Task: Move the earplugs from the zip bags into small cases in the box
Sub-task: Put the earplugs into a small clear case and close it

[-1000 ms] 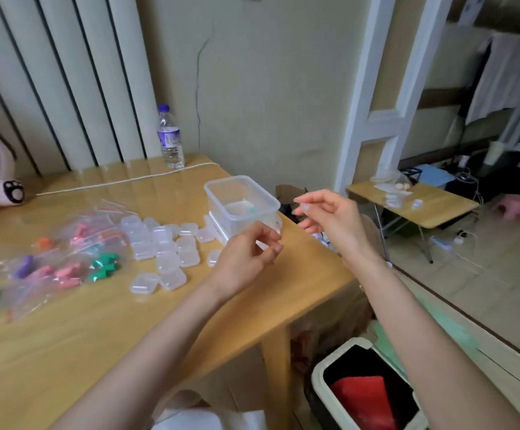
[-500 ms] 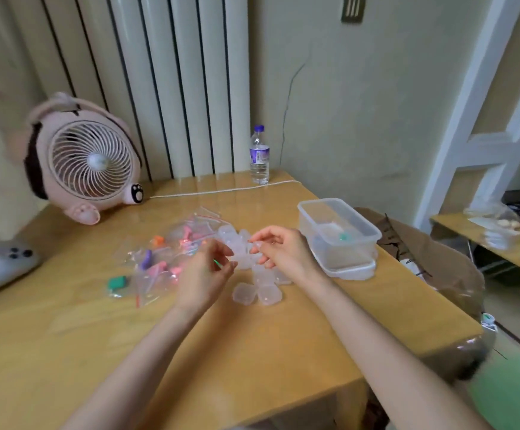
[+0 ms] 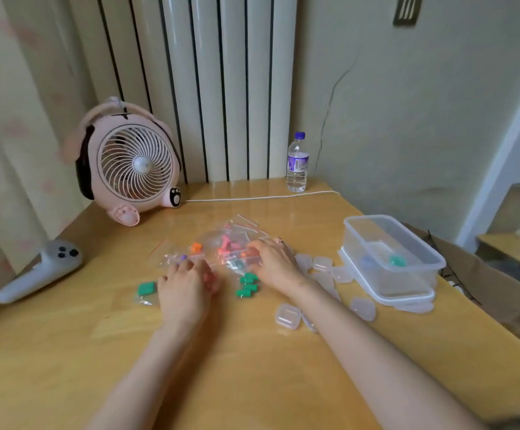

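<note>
A pile of clear zip bags [image 3: 235, 235] with pink, orange, purple and green earplugs lies mid-table. My left hand [image 3: 185, 285] rests palm down on the pile's left part, beside a green earplug [image 3: 146, 288]. My right hand [image 3: 275, 262] lies on the pile's right part, fingertips bent onto a bag; a grip does not show. More green earplugs [image 3: 247, 285] sit in a bag between my hands. Several small clear cases [image 3: 288, 316] are scattered to the right. The clear box [image 3: 407, 240] holds a case with a green earplug [image 3: 397, 261].
A pink desk fan [image 3: 131, 162] stands at the back left, and its white cable [image 3: 261, 197] runs to the right. A water bottle [image 3: 297, 164] stands against the wall. A grey controller [image 3: 40, 271] lies at the left edge. The table's right edge runs just beyond the box.
The view has swung left from the table's corner to its middle. Both hands moved from near the box, over the small cases, down onto the zip bag pile.
</note>
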The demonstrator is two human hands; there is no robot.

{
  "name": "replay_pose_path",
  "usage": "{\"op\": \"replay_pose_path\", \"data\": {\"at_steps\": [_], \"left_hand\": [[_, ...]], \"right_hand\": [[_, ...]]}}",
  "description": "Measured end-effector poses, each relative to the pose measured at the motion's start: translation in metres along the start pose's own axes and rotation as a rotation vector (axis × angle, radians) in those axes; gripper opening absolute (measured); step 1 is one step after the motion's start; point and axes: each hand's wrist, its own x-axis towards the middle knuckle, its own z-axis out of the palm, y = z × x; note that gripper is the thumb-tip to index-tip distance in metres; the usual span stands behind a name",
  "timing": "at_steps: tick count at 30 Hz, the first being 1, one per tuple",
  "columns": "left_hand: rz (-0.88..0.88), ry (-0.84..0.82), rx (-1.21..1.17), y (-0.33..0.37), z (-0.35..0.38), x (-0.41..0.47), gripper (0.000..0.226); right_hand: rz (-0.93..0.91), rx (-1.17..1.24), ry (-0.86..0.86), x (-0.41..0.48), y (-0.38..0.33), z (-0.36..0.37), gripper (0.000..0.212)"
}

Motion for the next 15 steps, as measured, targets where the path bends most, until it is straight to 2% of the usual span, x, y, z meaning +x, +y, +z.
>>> {"op": "replay_pose_path", "data": {"at_steps": [2, 4, 7, 10, 12, 15], "left_hand": [[-0.027, 0.001, 0.057, -0.006, -0.001, 0.002, 0.026], [-0.035, -0.031, 0.017, -0.008, -0.001, 0.004, 0.034], [0.017, -0.009, -0.156, -0.002, -0.004, 0.004, 0.036], [0.056, 0.006, -0.385, 0.002, -0.007, 0.005, 0.045], [0.04, -0.068, -0.585, 0.003, -0.006, 0.005, 0.044], [-0.028, -0.132, -0.785, 0.007, -0.012, 0.003, 0.03]], "right_hand": [[0.008, -0.049, 0.006, 0.004, 0.0, 0.002, 0.042], [-0.001, -0.061, 0.045, 0.005, 0.0, 0.004, 0.039], [0.001, 0.0, 0.091, 0.002, 0.0, 0.004, 0.032], [-0.018, 0.159, 0.157, -0.004, 0.0, -0.002, 0.013], [-0.022, 0.301, 0.184, -0.012, -0.002, -0.01, 0.018], [-0.003, 0.488, 0.169, -0.025, -0.008, -0.022, 0.033]]}}
